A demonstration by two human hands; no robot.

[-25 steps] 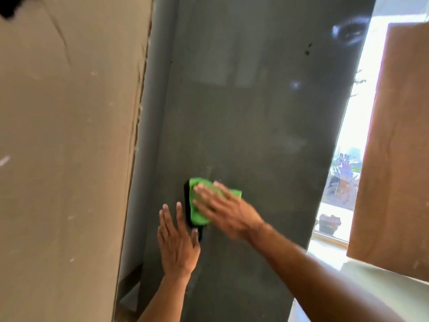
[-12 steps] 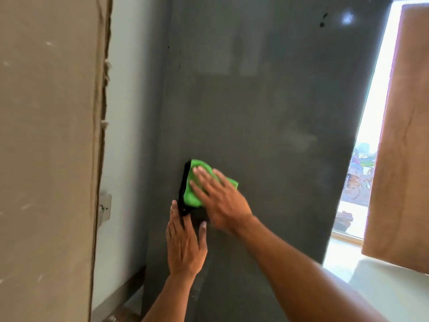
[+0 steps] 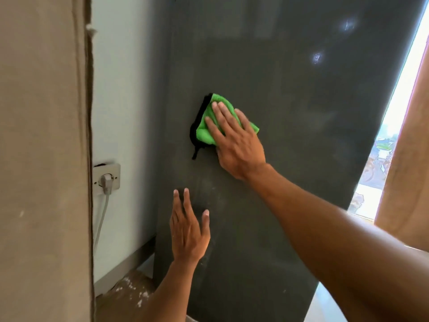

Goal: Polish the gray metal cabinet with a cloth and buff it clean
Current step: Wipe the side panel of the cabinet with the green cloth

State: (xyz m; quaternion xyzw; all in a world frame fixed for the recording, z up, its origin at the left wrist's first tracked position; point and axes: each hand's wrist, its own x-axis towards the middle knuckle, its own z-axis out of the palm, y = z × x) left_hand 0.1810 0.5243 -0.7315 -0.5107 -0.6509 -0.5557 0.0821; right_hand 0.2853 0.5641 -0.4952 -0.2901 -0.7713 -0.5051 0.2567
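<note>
The right hand (image 3: 236, 145) presses a folded green cloth (image 3: 204, 126) flat against the gray metal cabinet (image 3: 290, 159). Below it, the left hand (image 3: 189, 233) rests on the panel with its fingers straight. A plugged wall socket (image 3: 107, 178) sits nearby.

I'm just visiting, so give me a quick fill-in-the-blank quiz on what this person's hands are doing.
The right hand presses a ____ cloth against the gray cabinet.
The left hand rests flat on the cabinet, ____ the cloth.
A plug sits in the socket ____ of the cabinet.
Missing words: green, below, left.
</note>
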